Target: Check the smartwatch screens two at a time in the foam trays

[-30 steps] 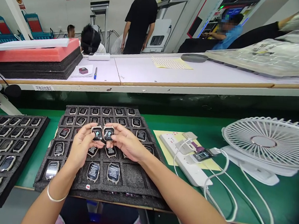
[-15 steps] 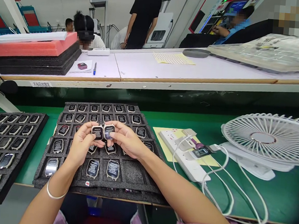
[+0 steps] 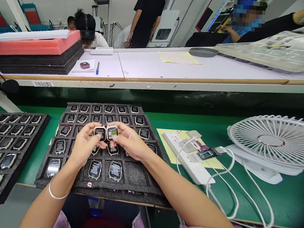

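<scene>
My left hand (image 3: 84, 147) pinches a smartwatch body with a dark screen (image 3: 99, 132). Beside it my right hand (image 3: 130, 143) grips a second watch body (image 3: 112, 132) whose screen shows a light greenish display. Both are held side by side, touching, just above a black foam tray (image 3: 133, 179). That tray holds several watch bodies in rows of pockets; a few pockets near its front right are bare. A silver bracelet circles my left wrist.
A second black foam tray (image 3: 24, 151) with several watches lies at the left. A white power strip (image 3: 187, 162) with white cables and a watch on a charger (image 3: 205, 154) sit right of the tray. A white fan (image 3: 272, 144) lies face-up at far right. People work behind the raised shelf.
The screen of the watch in my right hand has changed from dark to a lit greenish display. Both hands stay in place above the tray.
</scene>
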The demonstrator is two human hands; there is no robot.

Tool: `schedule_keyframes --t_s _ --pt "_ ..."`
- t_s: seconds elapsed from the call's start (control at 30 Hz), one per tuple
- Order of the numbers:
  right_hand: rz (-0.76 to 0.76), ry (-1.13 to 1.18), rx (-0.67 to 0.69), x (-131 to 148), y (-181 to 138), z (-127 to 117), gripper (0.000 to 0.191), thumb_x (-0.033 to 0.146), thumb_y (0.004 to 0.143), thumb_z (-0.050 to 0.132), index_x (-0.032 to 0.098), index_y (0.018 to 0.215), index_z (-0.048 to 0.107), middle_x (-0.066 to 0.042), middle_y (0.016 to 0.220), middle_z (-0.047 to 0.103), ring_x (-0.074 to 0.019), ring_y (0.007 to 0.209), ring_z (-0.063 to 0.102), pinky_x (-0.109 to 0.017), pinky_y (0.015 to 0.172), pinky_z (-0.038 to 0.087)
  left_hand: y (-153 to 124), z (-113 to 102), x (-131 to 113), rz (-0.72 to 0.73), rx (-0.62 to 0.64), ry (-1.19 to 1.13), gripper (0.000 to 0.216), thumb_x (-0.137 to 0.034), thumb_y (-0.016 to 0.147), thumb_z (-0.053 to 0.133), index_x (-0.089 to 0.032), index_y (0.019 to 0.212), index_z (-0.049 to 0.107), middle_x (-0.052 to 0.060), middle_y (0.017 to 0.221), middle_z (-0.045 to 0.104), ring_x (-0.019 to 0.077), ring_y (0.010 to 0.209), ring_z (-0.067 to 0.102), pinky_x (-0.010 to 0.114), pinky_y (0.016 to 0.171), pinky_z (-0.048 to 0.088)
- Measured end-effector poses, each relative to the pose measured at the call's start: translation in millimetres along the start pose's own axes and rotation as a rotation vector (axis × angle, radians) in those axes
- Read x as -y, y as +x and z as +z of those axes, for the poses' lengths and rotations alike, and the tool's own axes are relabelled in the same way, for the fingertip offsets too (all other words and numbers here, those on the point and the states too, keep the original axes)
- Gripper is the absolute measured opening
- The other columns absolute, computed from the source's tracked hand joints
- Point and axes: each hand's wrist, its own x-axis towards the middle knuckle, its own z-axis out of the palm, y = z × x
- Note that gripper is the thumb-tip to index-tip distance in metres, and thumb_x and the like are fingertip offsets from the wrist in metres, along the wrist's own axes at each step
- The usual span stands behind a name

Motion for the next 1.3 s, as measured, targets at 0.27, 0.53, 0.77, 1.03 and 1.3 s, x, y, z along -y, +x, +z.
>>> schedule_keyframes --t_s 0.27,0.53,0.77,1.03,1.3 --pt "-0.016 -0.014 0.034 -0.7 -0.4 -3.0 0.040 0.015 0.077 0.073 0.020 0.114 0.059 0.000 0.095 0.063 -0.0095 0.067 0.062 -0.026 0.065 0.054 -0.6 -2.0 -1.5 0.006 0.017 -0.020 0.036 -0.022 0.071 0.068 -0.018 0.105 0.055 0.000 0.092 0.066 0.0124 0.057 0.071 0.026 0.059 0.061" --pt "-0.011 -0.021 0.002 -4.7 1.8 -4.2 0.034 0.018 0.080 0.074 0.020 0.111 0.060 0.001 0.091 0.062 -0.0077 0.062 0.058 -0.023 0.060 0.052 0.5 -2.8 1.3 -0.006 0.027 -0.019 0.037 -0.023 0.072 0.070 -0.018 0.106 0.056 0.000 0.095 0.066 0.0138 0.058 0.072 0.028 0.060 0.062" --pt "0.030 0.087 -0.072 -5.9 3.5 -2.6 0.032 0.040 0.081 0.076 0.018 0.101 0.066 0.001 0.081 0.062 -0.0080 0.056 0.056 -0.022 0.050 0.050 0.3 -4.2 -0.1 -0.039 0.050 -0.066 0.030 -0.036 0.079 0.065 -0.018 0.102 0.059 0.000 0.087 0.065 0.0169 0.056 0.072 0.031 0.056 0.060" --pt "-0.007 0.042 -0.042 -5.9 2.6 -2.7 0.032 0.029 0.077 0.080 0.018 0.103 0.065 0.001 0.084 0.063 -0.0076 0.058 0.056 -0.021 0.050 0.051 -0.4 -3.5 0.1 -0.036 0.045 -0.057 0.031 -0.026 0.072 0.064 -0.018 0.102 0.059 0.001 0.091 0.066 0.0158 0.056 0.071 0.030 0.055 0.060" --pt "-0.005 0.011 -0.049 -4.0 1.6 -2.0 0.032 0.027 0.077 0.079 0.018 0.103 0.064 0.003 0.080 0.061 -0.0068 0.055 0.055 -0.020 0.050 0.050 -1.0 -2.7 -0.9 -0.035 0.048 -0.042 0.030 -0.025 0.072 0.064 -0.018 0.101 0.059 -0.001 0.089 0.067 0.0151 0.055 0.071 0.029 0.056 0.061"
